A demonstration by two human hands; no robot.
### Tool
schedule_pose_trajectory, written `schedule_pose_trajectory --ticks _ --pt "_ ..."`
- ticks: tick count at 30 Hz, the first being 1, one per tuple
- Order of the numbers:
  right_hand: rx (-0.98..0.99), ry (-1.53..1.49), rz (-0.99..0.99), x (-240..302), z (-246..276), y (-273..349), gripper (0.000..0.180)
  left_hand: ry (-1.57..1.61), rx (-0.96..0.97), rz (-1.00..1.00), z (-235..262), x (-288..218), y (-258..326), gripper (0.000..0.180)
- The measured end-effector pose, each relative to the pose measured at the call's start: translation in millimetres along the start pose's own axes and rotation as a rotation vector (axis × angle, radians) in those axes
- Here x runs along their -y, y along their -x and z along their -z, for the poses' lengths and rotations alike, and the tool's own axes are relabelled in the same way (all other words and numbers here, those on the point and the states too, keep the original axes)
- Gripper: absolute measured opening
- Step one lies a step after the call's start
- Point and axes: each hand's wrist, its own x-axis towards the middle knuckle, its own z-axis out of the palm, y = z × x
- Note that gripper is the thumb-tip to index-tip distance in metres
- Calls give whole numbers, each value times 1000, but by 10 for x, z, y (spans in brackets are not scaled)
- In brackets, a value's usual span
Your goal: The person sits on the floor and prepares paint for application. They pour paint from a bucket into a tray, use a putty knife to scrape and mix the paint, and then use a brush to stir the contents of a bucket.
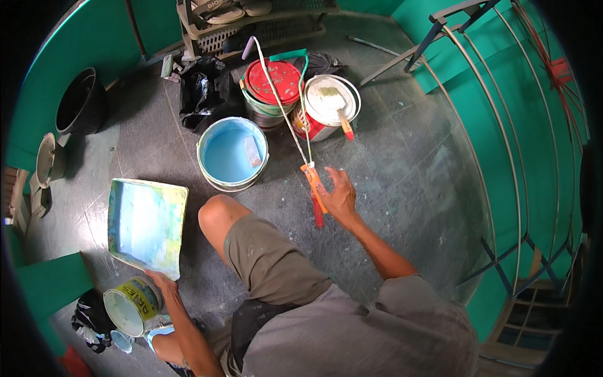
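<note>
My left hand (164, 284) holds the near corner of a paint tray (183, 217), its fingers partly hidden behind the rim. The tray is smeared with pale blue and yellowish paint. My right hand (340, 196) is beside the orange handle of a paint roller (280, 99), fingers spread and partly bent; the fingertips are at or very near the handle. A second roller (308, 90) with a green cover and red handle lies alongside. Both lean on the paint cans. Ahead stands an uncovered bucket of light blue paint (221, 151), with a pale flat block (252, 151) inside it.
A red-lidded can (272, 81) and a white-lidded can (316, 113) with a paintbrush (345, 124) on top stand ahead. A black bag (204, 94), dark bucket (81, 103) and shoe rack (251, 28) are farther back. A yellow-labelled pail (129, 308) is near my left hand; metal frames (496, 125) stand right.
</note>
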Motion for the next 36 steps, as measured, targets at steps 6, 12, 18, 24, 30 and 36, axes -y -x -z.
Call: schedule_pose_trajectory --ticks 6,12,18,24,30,36 --pt "-36 -210 -115 -356 -233 54 47 62 25 24 -146 -101 195 63" --pt "3 -576 -506 -987 -569 -112 53 38 11 25 15 -10 34 62" --pt "57 -845 -703 -1051 -371 -460 61 77 64 62 142 32 -118 62" --pt "10 -1249 -727 -917 -175 -870 69 87 26 80 15 -42 24 64" --pt "-19 -1289 -719 -1005 -53 -1215 73 70 27 71 99 57 -98 65" --pt "-622 -99 -112 -523 -81 -1272 53 84 -1 53 81 26 -35 64"
